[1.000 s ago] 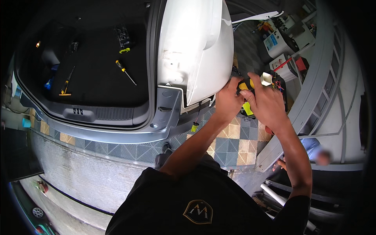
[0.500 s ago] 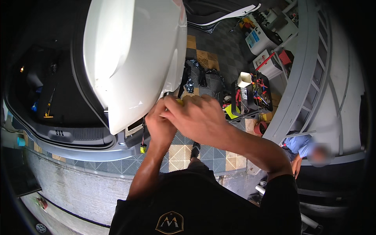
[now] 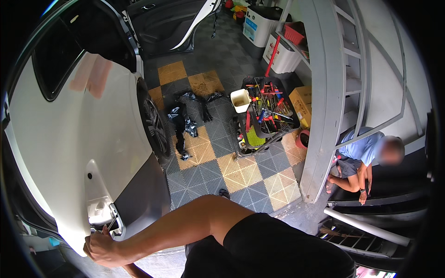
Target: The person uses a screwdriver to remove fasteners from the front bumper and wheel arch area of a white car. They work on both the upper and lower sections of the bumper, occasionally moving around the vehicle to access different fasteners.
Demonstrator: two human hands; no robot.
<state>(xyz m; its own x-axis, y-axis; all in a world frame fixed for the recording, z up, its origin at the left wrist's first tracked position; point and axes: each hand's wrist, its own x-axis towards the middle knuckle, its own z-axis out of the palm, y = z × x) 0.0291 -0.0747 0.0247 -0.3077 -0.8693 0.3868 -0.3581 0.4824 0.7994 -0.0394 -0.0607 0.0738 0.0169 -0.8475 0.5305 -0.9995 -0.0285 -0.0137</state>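
Fingers curled, my right hand [image 3: 103,247] is at the rear corner of a white car body panel [image 3: 51,153], just below a recess with a white plastic housing [image 3: 100,212]. A thin rod-like piece shows beside the fingers; I cannot make out what the hand grips. Of my left arm only a strip of forearm [image 3: 135,270] appears, beneath the right forearm. The left hand itself is hidden behind the right. A dark grey panel [image 3: 143,199] lies between the recess and the rear wheel [image 3: 153,120].
A black tool trolley [image 3: 296,124] stands on the tiled floor, loaded with tools and a white container [image 3: 240,100]. Black wrapping [image 3: 183,118] lies by the wheel. A car door [image 3: 171,23] hangs open. Another person [image 3: 361,148] crouches at right, beyond a grey post [image 3: 320,106].
My view has swung from the open trunk toward the car's side. Both hands, formerly together in mid-view, now appear at lower left, the left one hidden. The crouching person shows more fully.
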